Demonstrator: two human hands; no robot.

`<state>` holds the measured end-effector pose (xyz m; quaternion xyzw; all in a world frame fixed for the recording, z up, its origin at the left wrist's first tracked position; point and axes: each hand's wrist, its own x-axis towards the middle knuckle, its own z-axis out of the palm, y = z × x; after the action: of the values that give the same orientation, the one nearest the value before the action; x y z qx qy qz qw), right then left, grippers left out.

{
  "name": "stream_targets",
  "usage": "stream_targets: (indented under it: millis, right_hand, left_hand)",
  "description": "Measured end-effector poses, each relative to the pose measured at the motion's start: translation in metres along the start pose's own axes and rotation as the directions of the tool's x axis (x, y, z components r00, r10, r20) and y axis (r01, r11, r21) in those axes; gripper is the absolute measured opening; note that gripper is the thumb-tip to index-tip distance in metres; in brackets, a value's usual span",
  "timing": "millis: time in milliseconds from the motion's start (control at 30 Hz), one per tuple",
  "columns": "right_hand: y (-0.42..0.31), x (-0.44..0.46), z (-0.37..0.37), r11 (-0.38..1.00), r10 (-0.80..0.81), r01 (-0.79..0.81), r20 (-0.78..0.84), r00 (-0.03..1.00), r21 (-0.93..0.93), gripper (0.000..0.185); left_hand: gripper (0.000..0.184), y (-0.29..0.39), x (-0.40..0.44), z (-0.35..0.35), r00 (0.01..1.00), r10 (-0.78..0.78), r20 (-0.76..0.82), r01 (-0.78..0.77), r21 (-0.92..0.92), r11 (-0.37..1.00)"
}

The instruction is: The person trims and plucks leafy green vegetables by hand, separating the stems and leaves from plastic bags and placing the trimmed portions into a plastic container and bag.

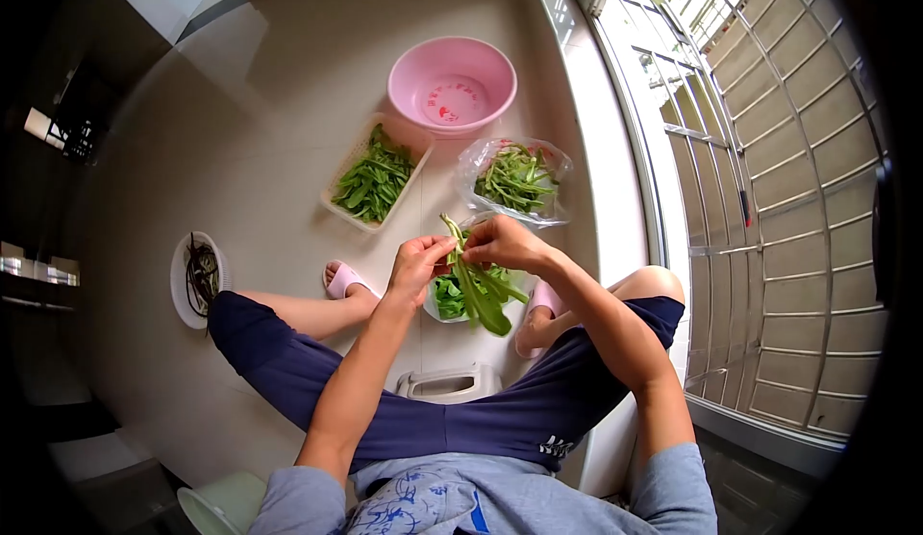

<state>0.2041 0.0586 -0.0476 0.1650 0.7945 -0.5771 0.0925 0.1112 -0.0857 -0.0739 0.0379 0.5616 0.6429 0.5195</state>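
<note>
A leafy green stalk (486, 306) is held between my two hands, its pale stem end up and its long leaves hanging down. My left hand (419, 264) pinches the stem from the left. From the right, my right hand (502, 245) grips the same stem with thumb and fingers. Directly below, a container of green leaves (448, 297) stands between my feet, partly covered by the held leaves. Beyond my hands are a rectangular basket (419, 150) with picked leaves (373, 181) and a clear plastic bag (558, 162) with green stems (517, 179).
A pink basin (404, 83) stands farther out on the tiled floor (260, 170). At the left, a white oval basket (179, 280) holds dark, thin strands. A low stool (452, 384) shows between my legs. A window ledge and metal bars (760, 199) run along the right.
</note>
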Motion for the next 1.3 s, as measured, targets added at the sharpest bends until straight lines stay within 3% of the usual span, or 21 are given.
stream_targets:
  millis: [67,200,400,500,567,700,967,1300]
  right_hand:
    - [0.001,-0.004,-0.005,0.976,0.072,-0.082,0.061,0.996,0.202,0.016]
    - [0.004,-0.009,-0.011,0.980,0.011,-0.027,0.082,0.997,0.199,0.017]
    - [0.005,-0.017,-0.015,0.979,-0.111,0.104,0.027,0.994,0.175,0.018]
    - [0.004,-0.019,-0.015,0.945,-0.058,0.032,0.072,0.996,0.326,0.016]
    - [0.010,-0.017,-0.012,0.844,-0.023,-0.058,0.145,0.989,0.534,0.013]
    - [0.009,-0.018,-0.005,0.707,0.014,-0.128,0.168,0.986,0.696,0.009]
    - [0.012,-0.013,0.005,0.499,-0.023,-0.169,0.208,0.978,0.850,0.008]
    - [0.002,-0.017,0.007,0.348,0.021,-0.103,0.102,0.995,0.932,0.008]
  left_hand:
    - [0.012,0.007,-0.005,0.005,0.999,0.016,0.049,-0.023,0.146,0.989]
    - [0.013,0.011,-0.002,0.011,0.994,0.051,0.100,-0.075,0.253,0.965]
    - [0.012,0.024,0.002,0.016,0.987,-0.054,0.153,0.016,0.243,0.970]
    - [0.011,0.028,0.001,0.015,0.982,-0.073,0.177,0.037,0.195,0.980]
    - [0.010,0.028,0.001,0.014,0.979,-0.047,0.196,0.024,0.117,0.993]
    - [0.009,0.028,-0.001,0.011,0.980,-0.034,0.198,0.016,0.091,0.996]
    - [0.009,0.021,0.000,0.005,0.958,0.053,0.283,-0.009,-0.155,0.988]
    - [0.011,0.024,-0.005,0.015,0.953,0.096,0.288,-0.042,-0.189,0.981]
